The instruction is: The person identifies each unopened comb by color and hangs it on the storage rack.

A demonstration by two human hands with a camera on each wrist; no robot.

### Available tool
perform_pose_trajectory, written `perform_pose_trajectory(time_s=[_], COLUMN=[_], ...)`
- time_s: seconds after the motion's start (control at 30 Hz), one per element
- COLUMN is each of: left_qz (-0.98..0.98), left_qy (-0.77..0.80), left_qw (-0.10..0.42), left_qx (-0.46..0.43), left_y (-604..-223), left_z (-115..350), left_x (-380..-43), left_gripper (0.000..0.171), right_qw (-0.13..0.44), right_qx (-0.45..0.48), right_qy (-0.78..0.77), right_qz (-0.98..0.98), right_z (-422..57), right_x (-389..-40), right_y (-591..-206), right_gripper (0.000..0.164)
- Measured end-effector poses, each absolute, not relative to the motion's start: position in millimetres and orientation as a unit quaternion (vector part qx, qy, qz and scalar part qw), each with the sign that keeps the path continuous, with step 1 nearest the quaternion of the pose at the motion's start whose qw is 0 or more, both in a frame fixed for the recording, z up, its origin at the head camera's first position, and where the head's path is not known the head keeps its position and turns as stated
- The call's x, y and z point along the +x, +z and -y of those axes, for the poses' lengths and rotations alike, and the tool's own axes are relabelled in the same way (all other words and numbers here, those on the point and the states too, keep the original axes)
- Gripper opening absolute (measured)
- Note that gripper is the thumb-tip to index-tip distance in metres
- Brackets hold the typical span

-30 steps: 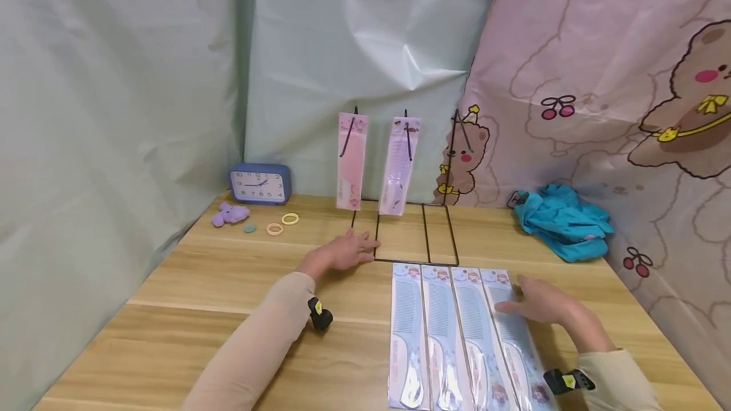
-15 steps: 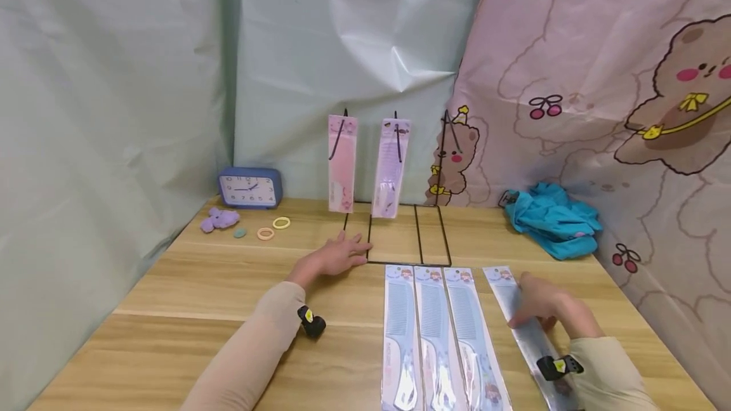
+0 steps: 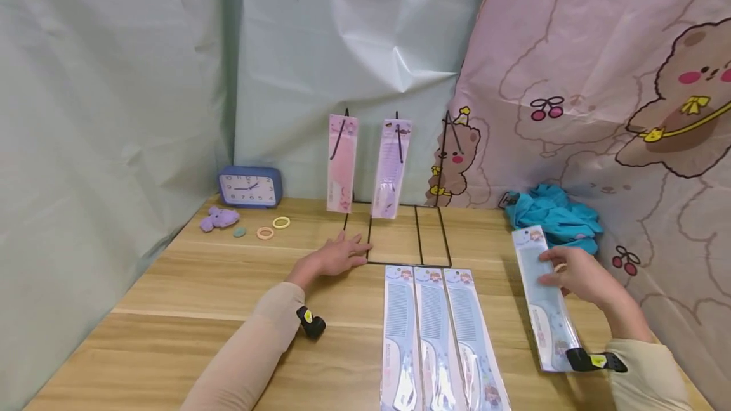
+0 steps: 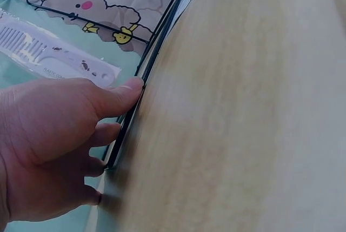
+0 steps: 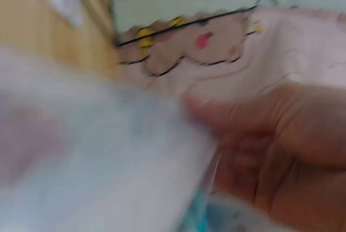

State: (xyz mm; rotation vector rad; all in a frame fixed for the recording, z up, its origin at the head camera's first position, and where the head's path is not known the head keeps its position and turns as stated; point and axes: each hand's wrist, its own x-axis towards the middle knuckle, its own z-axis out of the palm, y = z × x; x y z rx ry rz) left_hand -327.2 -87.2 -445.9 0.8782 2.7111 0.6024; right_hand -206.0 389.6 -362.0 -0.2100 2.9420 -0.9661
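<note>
My right hand (image 3: 582, 274) pinches a blue comb in a clear packet (image 3: 539, 300) by its right edge, lifted and tilted over the right of the table. In the right wrist view this packet (image 5: 102, 151) is a pale blur beside the thumb. My left hand (image 3: 337, 255) rests with fingers spread at the front left corner of a black wire display rack (image 3: 408, 264); in the left wrist view the thumb (image 4: 130, 88) lies against the base wire. A packaged pink comb (image 3: 342, 163) and a packaged purple comb (image 3: 391, 170) hang from two of the rack's hooks.
Three packaged blue combs (image 3: 436, 335) lie side by side before the rack. A third hook (image 3: 455, 135) stands bare. Crumpled turquoise cloth (image 3: 551, 217) is at the back right; a blue clock (image 3: 249, 188), purple toy (image 3: 219, 218) and small rings (image 3: 281, 222) are at the back left.
My right hand has picked up the rightmost packaged blue comb from the row and carried it up and to the right. The left hand stays at the rack.
</note>
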Motion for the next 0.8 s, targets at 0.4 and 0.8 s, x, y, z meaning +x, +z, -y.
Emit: perform_pose_trajectory(time_s=[0.4,0.8], left_qz=[-0.924,-0.924], left_qy=[0.207,0.204], left_qw=[0.116,0.118], left_qx=[0.299,0.300], left_y=[-445,-443], left_z=[89,88], left_x=[-327,-326], left_gripper=[0.050,0.051], right_qw=[-0.088,-0.089], right_qx=[-0.329,-0.333], right_qy=[-0.476,-0.476], right_qz=[-0.811,-0.809], right_z=[-315,-271], right_x=[-186,-217], right_y=[-314,-317], right_gripper=[0.087,0.082])
